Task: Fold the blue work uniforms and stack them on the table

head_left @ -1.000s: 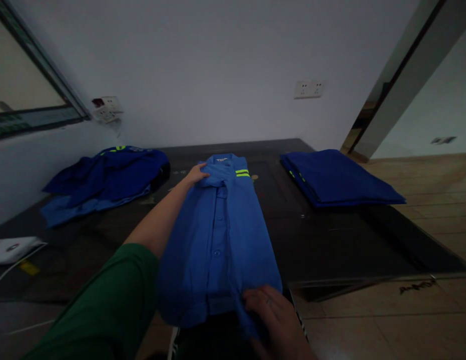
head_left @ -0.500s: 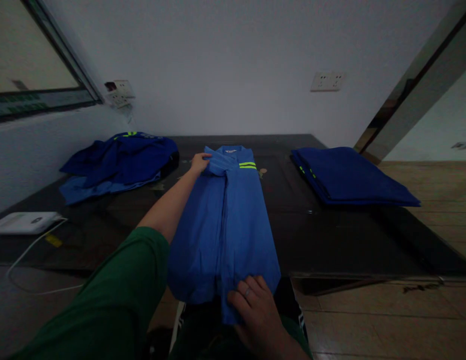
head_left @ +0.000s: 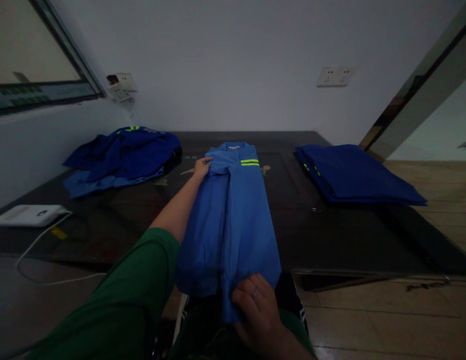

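Observation:
A blue work jacket (head_left: 251,215) with two yellow-green stripes lies lengthwise on the dark table, collar toward the wall. Its side is folded inward, and its lower edge hangs over the front of the table near my lap. At the far left shoulder, my left hand (head_left: 201,168) is closed on the cloth, with the fingertips partly hidden. My right hand (head_left: 257,302), wearing a ring, grips the lower end of the strip of cloth that runs down the jacket's middle, perhaps a sleeve.
Rumpled blue garments (head_left: 123,155) lie at the back left of the dark table (head_left: 293,250). Folded blue clothing (head_left: 362,175) rests on the right. A white device (head_left: 28,215) with a cable sits at the left edge. Wall sockets (head_left: 334,76) are behind.
The view has shifted slightly. My left hand has come a little nearer along the jacket's shoulder, and the cloth there lies flatter. My right hand stays at the lower end.

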### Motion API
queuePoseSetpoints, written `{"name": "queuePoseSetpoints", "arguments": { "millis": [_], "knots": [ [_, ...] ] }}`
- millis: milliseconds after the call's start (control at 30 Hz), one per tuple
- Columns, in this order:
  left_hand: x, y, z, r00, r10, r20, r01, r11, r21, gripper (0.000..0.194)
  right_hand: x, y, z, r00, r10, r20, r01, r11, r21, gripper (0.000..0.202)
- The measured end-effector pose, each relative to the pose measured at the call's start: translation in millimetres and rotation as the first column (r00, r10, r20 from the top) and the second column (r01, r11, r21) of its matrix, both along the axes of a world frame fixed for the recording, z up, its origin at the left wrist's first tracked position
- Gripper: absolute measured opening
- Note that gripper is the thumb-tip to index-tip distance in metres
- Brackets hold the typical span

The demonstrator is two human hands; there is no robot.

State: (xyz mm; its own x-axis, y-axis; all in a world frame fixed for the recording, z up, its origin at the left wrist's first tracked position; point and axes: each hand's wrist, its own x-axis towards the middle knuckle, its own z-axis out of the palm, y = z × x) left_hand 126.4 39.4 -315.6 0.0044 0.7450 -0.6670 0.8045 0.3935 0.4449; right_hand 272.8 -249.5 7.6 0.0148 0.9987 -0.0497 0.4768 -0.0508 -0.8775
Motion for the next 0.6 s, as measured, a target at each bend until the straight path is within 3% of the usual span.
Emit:
{"name": "queuePoseSetpoints", "arguments": {
  "millis": [133, 200, 300, 433, 533, 600],
  "knots": [
    [2, -1, 5.1, 1.0, 0.019, 0.001, -0.019, 1.0, 0.002, 0.042, -21, -13, -15.0, 0.957, 0.255, 0.137, -0.221, 0.949, -0.226, 0.014],
    [4, -1, 9.5, 1.0, 0.013, -0.012, -0.013, 1.0, 0.01, 0.042, -23, -17, -16.1, 0.931, 0.326, 0.164, -0.277, 0.924, -0.266, 0.016],
    [11, -2, 17.5, 0.998, -0.008, -0.065, 0.012, 0.998, 0.056, 0.043, -10, -16, -8.2, 0.934, 0.341, 0.11, -0.316, 0.928, -0.199, 0.019],
    [28, -5, 31.9, 0.992, -0.097, -0.08, 0.108, 0.983, 0.145, 0.039, 21, -7, -5.6, 0.966, 0.242, 0.09, -0.241, 0.97, -0.018, 0.015],
    [45, -14, 49.2, 0.955, -0.297, 0.006, 0.293, 0.944, 0.154, 0.034, 27, -7, -25.1, 0.97, 0.201, 0.135, -0.208, 0.977, 0.043, 0.014],
    [52, -26, 64.2, 0.841, -0.533, 0.09, 0.521, 0.843, 0.133, 0.038, 22, -12, -44.8, 0.977, 0.163, 0.14, -0.173, 0.983, 0.06, 0.015]
  ]
}}
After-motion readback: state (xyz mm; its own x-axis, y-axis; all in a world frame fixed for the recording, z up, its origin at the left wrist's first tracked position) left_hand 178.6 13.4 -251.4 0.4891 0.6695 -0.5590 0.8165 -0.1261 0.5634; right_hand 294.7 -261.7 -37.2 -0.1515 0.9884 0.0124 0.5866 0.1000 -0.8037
